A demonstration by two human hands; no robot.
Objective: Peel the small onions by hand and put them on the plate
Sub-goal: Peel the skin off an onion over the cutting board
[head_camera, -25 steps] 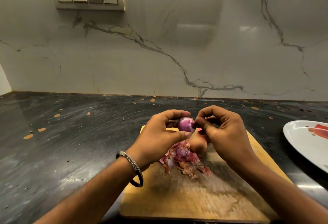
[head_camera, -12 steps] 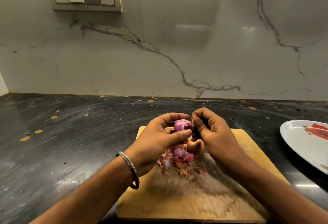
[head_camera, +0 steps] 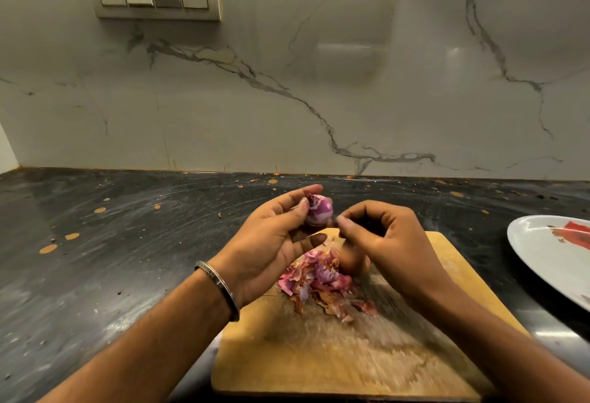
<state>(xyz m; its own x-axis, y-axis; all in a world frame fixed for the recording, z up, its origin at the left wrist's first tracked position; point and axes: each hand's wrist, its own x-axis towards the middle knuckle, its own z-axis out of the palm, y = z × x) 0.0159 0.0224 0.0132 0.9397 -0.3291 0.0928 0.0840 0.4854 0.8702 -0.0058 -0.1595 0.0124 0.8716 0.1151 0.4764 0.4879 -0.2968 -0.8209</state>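
Above a wooden cutting board (head_camera: 335, 361) on a black speckled countertop (head_camera: 111, 259) backed by veined marble, the left hand (head_camera: 271, 243) holds a purple small onion (head_camera: 317, 209) at its fingertips. Just beside it the right hand (head_camera: 383, 239) is curled, thumb meeting fingertips; whether it pinches skin cannot be told. Peels (head_camera: 319, 281) lie below; a white plate (head_camera: 549, 259) sits well right.

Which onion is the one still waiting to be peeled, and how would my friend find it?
Find the rectangular wooden cutting board on the dark stone counter. Near its far end lies a heap of pink and brown onion skins. The unpeeled brown onion sits just right of that heap, below the right hand; it is dull tan, unlike the shiny purple peeled onion in the left hand.
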